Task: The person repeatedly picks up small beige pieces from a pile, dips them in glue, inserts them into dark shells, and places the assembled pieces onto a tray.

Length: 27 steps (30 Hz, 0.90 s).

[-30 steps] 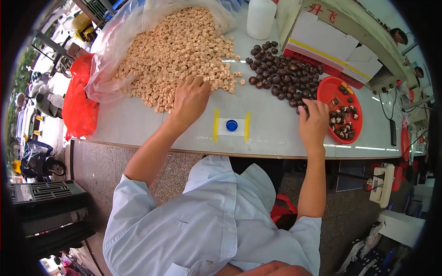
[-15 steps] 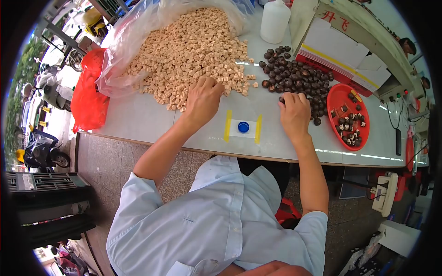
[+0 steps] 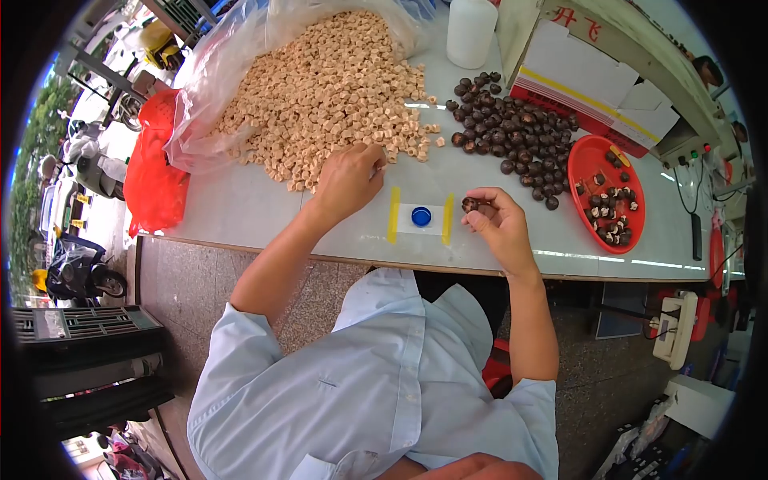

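My right hand [image 3: 500, 228] pinches a dark round nut [image 3: 470, 205] just right of the yellow tape strip. At the lower edge of the pile of small tan pieces [image 3: 320, 88], my left hand [image 3: 350, 180] has its fingers curled together near a tan piece; what they hold is too small to make out. Between the hands, a blue round cap [image 3: 421, 216] lies on a white patch between two yellow tape strips. Beyond my right hand spreads a pile of dark nuts [image 3: 512, 132]. A red tray [image 3: 578, 172] at the right holds several dark and partly white pieces.
Clear plastic [image 3: 192, 120] surrounds the tan pile. A red bag [image 3: 156, 172] lies at the table's left end. A white bottle [image 3: 471, 34] and a white and red box [image 3: 576, 68] stand at the back. The table's front edge runs before my body.
My right hand has come away from the dark pile toward the blue cap, now with a dark nut in its fingertips. My left hand stays by the tan pile, its fingers more curled.
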Each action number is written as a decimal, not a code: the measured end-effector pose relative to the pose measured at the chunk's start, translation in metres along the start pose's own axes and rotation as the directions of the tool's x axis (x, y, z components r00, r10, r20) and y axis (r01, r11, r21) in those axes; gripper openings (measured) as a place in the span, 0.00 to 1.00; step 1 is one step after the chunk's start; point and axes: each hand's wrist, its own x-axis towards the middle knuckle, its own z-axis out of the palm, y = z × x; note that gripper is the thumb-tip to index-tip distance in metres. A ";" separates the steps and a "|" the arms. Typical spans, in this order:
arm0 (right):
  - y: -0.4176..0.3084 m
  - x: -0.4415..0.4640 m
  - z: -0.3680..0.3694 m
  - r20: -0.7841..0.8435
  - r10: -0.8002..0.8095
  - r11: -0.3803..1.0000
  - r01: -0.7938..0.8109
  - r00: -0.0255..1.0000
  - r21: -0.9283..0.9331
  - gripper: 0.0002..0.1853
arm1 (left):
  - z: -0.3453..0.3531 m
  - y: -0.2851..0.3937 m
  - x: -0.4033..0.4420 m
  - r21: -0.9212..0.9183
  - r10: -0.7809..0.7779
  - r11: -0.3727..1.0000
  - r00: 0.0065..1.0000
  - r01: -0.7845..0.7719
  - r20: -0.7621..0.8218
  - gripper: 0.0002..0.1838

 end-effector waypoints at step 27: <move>0.018 -0.011 -0.001 0.121 -0.084 0.983 0.062 0.989 0.173 0.15 | -0.007 0.003 -0.011 -0.147 0.110 0.985 0.988 -0.093 0.111 0.11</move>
